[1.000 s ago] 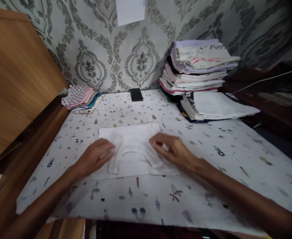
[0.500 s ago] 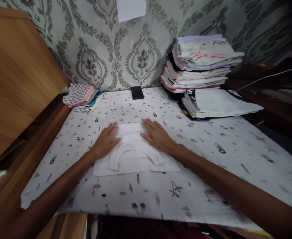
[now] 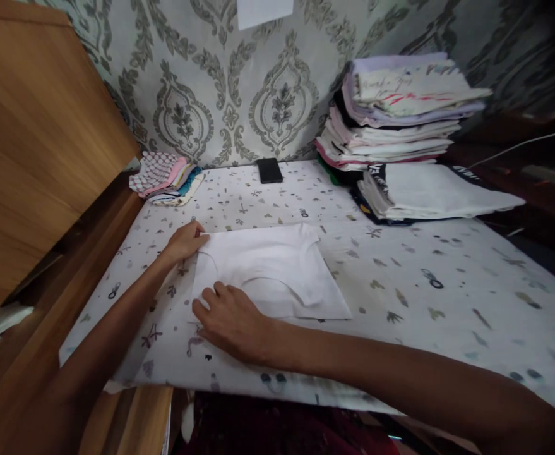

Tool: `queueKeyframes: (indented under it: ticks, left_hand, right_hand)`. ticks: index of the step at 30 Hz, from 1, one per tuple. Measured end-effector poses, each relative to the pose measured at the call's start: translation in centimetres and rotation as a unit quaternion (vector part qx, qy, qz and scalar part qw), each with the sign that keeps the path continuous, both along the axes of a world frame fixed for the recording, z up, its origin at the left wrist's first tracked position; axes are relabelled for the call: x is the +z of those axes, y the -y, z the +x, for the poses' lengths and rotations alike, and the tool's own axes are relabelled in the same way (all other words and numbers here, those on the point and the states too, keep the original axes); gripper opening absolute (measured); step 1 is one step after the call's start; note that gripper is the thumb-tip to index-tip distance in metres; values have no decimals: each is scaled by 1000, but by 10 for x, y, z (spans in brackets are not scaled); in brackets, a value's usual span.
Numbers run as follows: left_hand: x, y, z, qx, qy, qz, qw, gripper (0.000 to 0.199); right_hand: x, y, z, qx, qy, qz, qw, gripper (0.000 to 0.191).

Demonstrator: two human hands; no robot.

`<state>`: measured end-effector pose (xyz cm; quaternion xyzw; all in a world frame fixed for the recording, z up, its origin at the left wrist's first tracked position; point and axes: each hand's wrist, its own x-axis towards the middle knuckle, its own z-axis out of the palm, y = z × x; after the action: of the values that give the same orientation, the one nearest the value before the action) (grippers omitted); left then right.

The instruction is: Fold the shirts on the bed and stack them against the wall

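Note:
A folded white shirt lies flat on the printed cloth, its curved neckline toward me. At its far left corner my left hand is closed, thumb and fingers pinching the fabric. My right hand covers the near left corner, its fingers curled down onto the shirt's left edge. The right fingertips are partly hidden beneath the hand. On the right side, a short sleeve-like flap of the shirt shows near the far corner.
Behind the shirt, a black flat object rests by the patterned wall. Small folded clothes lie at the back left. A tall clothes stack and a lower white pile stand at the back right. Wooden furniture borders the left.
My hands were flat on the shirt's far part. The left has moved to the far left corner; the right has crossed to the near left corner, and both have closed. The view shifted slightly.

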<state>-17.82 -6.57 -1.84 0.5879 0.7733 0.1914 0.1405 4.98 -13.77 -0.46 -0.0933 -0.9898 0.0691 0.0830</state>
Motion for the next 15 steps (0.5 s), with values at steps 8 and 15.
queueKeyframes:
  ticks: [8, 15]
  left_hand:
    - [20, -8, 5, 12, 100, -24, 995, 8]
    - [54, -25, 34, 38, 364, 3, 930, 21]
  right_hand:
    - [8, -6, -5, -58, 31, -43, 997, 26]
    - [3, -22, 32, -219, -187, -366, 885, 28]
